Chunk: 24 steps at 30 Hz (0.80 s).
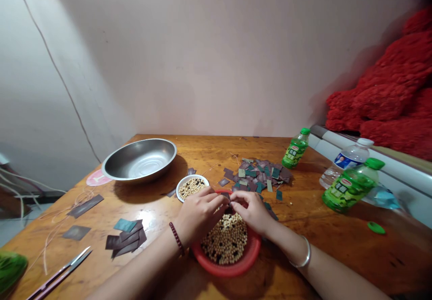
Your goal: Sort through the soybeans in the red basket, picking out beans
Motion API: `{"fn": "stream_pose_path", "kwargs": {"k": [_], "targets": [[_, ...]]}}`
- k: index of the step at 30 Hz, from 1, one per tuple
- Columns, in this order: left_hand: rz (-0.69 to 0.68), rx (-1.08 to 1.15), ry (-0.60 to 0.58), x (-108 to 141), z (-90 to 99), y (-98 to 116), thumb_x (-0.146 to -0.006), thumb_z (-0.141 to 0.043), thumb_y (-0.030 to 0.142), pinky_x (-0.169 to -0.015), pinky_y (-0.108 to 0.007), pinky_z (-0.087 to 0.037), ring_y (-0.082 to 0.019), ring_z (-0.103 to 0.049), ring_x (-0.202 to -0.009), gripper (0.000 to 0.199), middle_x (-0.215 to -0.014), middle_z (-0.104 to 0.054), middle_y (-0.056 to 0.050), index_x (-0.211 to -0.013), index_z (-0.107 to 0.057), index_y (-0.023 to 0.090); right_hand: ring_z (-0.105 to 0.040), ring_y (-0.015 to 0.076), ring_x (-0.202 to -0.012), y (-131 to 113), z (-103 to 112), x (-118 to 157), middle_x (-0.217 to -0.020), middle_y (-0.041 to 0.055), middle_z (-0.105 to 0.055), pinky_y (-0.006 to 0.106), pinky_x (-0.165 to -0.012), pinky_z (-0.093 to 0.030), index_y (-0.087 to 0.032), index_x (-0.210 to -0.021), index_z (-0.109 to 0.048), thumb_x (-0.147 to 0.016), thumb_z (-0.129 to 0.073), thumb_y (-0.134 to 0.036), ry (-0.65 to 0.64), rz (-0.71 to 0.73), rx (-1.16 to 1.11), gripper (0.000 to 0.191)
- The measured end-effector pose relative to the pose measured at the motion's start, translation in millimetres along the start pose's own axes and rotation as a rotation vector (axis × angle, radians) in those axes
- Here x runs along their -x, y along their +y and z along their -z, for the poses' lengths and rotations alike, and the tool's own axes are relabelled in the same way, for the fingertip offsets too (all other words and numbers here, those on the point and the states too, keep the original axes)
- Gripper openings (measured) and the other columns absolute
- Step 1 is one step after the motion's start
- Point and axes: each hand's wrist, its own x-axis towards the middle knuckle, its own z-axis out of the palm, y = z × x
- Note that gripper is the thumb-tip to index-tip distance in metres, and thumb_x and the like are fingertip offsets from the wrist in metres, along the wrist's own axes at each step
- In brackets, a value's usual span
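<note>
- My left hand point(199, 214) and right hand point(251, 211) pinch a small dark piece point(225, 195) above a red bowl point(232, 266) of beads point(226, 241).
- Dark tags point(258, 174) lie just beyond on the wooden surface point(158, 214).

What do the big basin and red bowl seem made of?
The basin looks like stainless steel, with a shiny grey surface catching the light. The red bowl looks like glossy plastic, from its smooth, even colour, though the look leaves that open.
</note>
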Motion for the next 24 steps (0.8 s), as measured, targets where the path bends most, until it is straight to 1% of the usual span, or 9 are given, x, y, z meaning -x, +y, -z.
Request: {"fn": "stream_pose_path", "kwargs": {"k": [6,16,24], "targets": [[0.002,0.013,0.014,-0.2,-0.1,0.5,-0.085,-0.049,0.024,-0.061,-0.025,-0.041,-0.013,-0.05,-0.069,0.009,-0.076,-0.064,0.001,-0.087,-0.058,0.021,-0.059,0.014,-0.06,-0.6,-0.1,0.7,-0.066,0.0027,-0.064,0.022,-0.056,-0.044,-0.015,-0.073,-0.063,-0.074,-0.05,-0.017,-0.004,0.007,0.0,0.013],[0.024,0.022,-0.018,0.3,-1.7,-0.7,-0.086,-0.048,0.026,-0.062,-0.025,-0.04,-0.013,-0.05,-0.07,0.01,-0.076,-0.064,0.001,-0.087,-0.058,0.021,-0.059,0.0137,-0.06,1.6,-1.2,0.1,-0.066,0.0025,-0.065,0.021,-0.055,-0.044,-0.015,-0.074,-0.063,-0.075,-0.05,-0.017,0.0,0.011,0.016,0.013],[0.022,0.017,-0.025,-0.3,-1.0,0.1,-0.086,-0.048,0.026,-0.062,-0.025,-0.041,-0.013,-0.049,-0.07,0.01,-0.076,-0.064,0.002,-0.087,-0.057,0.022,-0.06,0.0148,-0.061,0.1,-0.6,-0.5,-0.067,0.0032,-0.065,0.023,-0.057,-0.045,-0.015,-0.075,-0.063,-0.075,-0.051,-0.017,-0.006,0.008,0.032,0.013]]}}
